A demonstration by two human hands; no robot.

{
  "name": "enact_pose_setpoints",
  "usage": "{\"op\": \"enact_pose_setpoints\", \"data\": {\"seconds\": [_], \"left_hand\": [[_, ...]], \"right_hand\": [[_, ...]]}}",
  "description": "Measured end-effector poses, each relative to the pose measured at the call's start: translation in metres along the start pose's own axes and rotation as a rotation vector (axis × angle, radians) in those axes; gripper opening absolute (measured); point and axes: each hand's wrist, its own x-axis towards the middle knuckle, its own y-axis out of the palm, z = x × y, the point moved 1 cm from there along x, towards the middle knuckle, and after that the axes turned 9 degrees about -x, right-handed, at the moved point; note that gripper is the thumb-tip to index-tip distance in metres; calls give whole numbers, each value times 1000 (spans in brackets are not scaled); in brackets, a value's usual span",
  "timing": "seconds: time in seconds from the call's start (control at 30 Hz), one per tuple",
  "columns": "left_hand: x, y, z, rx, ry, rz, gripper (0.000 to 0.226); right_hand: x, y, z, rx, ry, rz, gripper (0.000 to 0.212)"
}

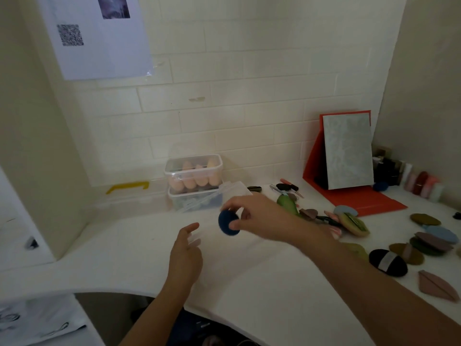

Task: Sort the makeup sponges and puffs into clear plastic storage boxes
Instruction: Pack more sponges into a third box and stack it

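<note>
My right hand (252,216) pinches a round dark blue puff (227,223) above the white counter, just in front of two stacked clear boxes. The upper box (193,172) holds several peach egg-shaped sponges; the lower box (194,199) shows blue items inside. My left hand (185,250) hovers below and left of the puff with loosely curled fingers, holding nothing I can make out. More puffs lie at the right: olive (425,219), light blue (441,233), black with a white band (388,262), and pink (437,285).
A red-framed standing mirror (348,151) is at the back right, with small bottles (421,182) beside it. A clear bin with a yellow handle (127,188) sits left of the stacked boxes. Brushes and a green sponge (287,202) lie mid-counter. The counter edge curves near me.
</note>
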Motion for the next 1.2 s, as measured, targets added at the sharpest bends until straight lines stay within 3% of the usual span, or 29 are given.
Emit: {"op": "enact_pose_setpoints", "data": {"seconds": [0.3, 0.47, 0.63, 0.77, 0.87, 1.07, 1.2], "left_hand": [[8, 8, 8, -38, -32, 28, 38], [9, 7, 11, -39, -41, 50, 46], [11, 9, 12, -112, -32, -15, 41], [10, 10, 12, -103, -22, -32, 42], [9, 10, 12, -75, -21, -21, 44], [22, 0, 5, -56, -28, -52, 44], [46, -11, 5, -23, -68, -139, 45]], "right_hand": [[11, 41, 16, -119, -57, 156, 32], [6, 31, 11, -370, -106, 242, 31], [1, 24, -10, -593, 6, 416, 30], [2, 19, -19, -549, 18, 491, 33], [3, 2, -24, -292, 68, 384, 32], [16, -20, -74, -136, 241, -138, 11], [17, -12, -120, -183, 408, -266, 39]]}}
